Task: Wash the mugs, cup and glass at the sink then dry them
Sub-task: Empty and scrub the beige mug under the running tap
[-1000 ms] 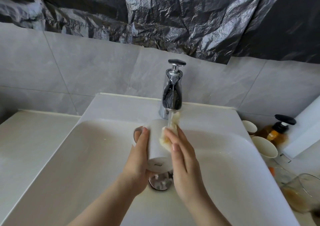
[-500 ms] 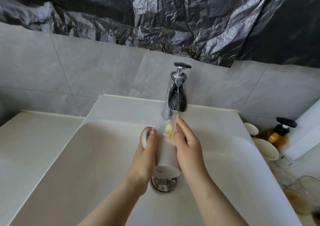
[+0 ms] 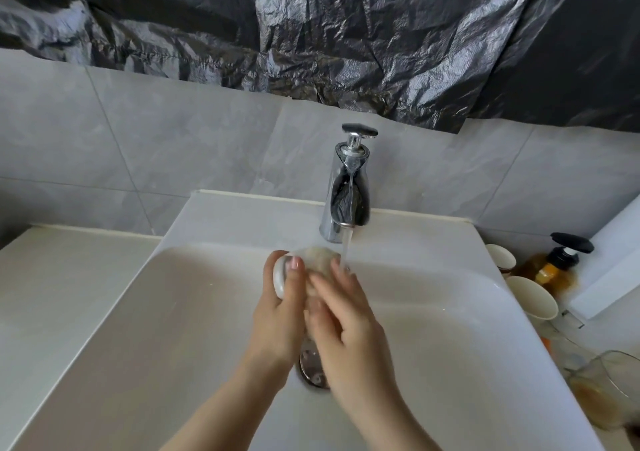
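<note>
- White ceramic sink (image 3: 138, 312) fills the view, with a pale surface (image 3: 52, 295) to its left.
- Left hand (image 3: 280, 312) grips a white mug (image 3: 280, 276) over the basin — thumb beside its handle.
- Right hand (image 3: 346, 319), fingers nearly flat, presses a pale sponge (image 3: 318, 258) onto the mug, beside water running from the chrome tap (image 3: 348, 187).
- Small cup (image 3: 502, 258), larger cup (image 3: 533, 300), amber soap bottle (image 3: 561, 263) and glass (image 3: 609, 391) stand right of the sink.

You're holding the mug (image 3: 280, 279) over the sink (image 3: 138, 329), just before the tap (image 3: 348, 191); cups (image 3: 533, 300), a bottle (image 3: 554, 270) and a glass (image 3: 609, 391) are standing right of the sink.
</note>
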### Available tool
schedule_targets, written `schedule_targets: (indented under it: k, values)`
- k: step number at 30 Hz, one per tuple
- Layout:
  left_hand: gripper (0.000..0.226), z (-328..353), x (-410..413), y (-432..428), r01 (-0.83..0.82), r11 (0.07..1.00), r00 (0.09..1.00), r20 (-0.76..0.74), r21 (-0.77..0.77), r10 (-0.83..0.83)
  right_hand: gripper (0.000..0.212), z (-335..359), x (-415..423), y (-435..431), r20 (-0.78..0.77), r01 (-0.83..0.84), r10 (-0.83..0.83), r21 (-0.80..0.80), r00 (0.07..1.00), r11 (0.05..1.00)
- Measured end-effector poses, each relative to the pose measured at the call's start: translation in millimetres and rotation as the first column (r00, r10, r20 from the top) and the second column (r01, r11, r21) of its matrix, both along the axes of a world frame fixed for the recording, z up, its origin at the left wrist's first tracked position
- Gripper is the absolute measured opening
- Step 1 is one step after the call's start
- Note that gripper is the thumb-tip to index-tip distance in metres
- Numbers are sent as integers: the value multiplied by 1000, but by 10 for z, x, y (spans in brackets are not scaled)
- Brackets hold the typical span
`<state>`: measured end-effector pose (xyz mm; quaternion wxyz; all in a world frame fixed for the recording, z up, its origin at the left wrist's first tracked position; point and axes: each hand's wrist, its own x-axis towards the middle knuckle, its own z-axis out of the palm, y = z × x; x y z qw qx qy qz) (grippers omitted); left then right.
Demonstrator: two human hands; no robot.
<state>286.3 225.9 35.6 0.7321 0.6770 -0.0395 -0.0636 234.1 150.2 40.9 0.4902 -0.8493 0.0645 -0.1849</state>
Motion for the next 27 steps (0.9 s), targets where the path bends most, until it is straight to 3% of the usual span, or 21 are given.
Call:
schedule_targets:
  k: [1, 5, 8, 10, 13, 16, 19, 22, 25, 27]
  values:
    - [45, -36, 5, 5, -2, 1000, 1000, -7, -12, 2, 41, -25, 11, 13, -16, 11, -11, 2, 1000, 1000]
    - [33, -106, -18, -34, 63, 998, 998, -31, 32, -62, 42, 111, 272, -230, -112, 199, -173, 298, 979, 934]
    - [45, -93, 23, -31, 62, 996, 998, -5, 57, -62, 34, 125, 162, -135, -92, 143, -122, 289, 988, 947]
    - [36, -77, 38, -4, 44, 997, 999, 9, 62, -45, 39, 77, 70, -73, -97, 100, -76, 275, 992, 956]
    - [20, -50, -9, 19, 92, 989, 995, 18, 114, -95, 42, 88, 154, -213, -117, 118, -75, 425, 990, 898]
    - [14, -1, -30, 8, 146, 979, 986, 56, 144, -156, 26, 138, 157, -272, -92, 142, -114, 403, 989, 904]
    - [21, -24, 34, 27, 141, 987, 988, 56, 79, -146, 44, 121, 20, -164, -73, 52, -26, 393, 997, 918]
    - [51, -58, 45, 59, 177, 982, 981, 64, 68, -182, 54, 111, 58, -156, -126, 51, 9, 460, 992, 886]
    - [43, -48, -15, 60, 202, 971, 976, 61, 130, -211, 31, 90, 175, -306, -129, 147, -90, 548, 988, 823]
    - [30, -36, -37, 22, 185, 977, 981, 40, 101, -190, 24, 67, 157, -330, -91, 133, -101, 514, 991, 847]
